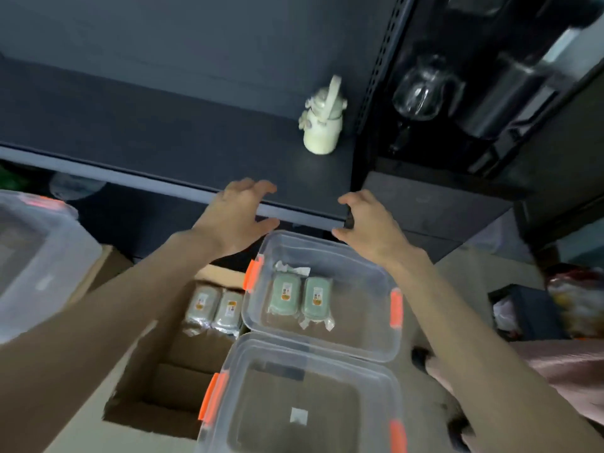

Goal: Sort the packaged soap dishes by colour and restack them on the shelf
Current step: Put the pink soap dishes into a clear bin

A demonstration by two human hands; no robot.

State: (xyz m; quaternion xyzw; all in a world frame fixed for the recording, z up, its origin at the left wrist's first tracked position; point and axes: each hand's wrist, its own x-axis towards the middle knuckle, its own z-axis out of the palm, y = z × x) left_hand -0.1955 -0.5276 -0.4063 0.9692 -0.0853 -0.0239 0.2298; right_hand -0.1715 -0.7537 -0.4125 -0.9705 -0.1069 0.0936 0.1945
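Left hand point(238, 214), right hand point(371, 225) at shelf point(163, 142) front edge, fingers wide, holding nothing. Open surface left of cream bottle point(322, 129). Green soap dishes point(286, 294) in clear bin point(362, 322); grey soap dishes point(201, 305) in cardboard box point(192, 354).

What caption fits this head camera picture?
Left hand and right hand hover near a clear bin of green soap dishes.

Shelf point(183, 138): matt dark painted metal, smooth. Bins point(359, 322): clear glossy plastic, orange clips. Soap dishes point(286, 294): shiny film wrap, paper stickers. Box point(183, 361): matt brown cardboard. Bottle point(322, 132) at 12 o'clock: glossy cream plastic.
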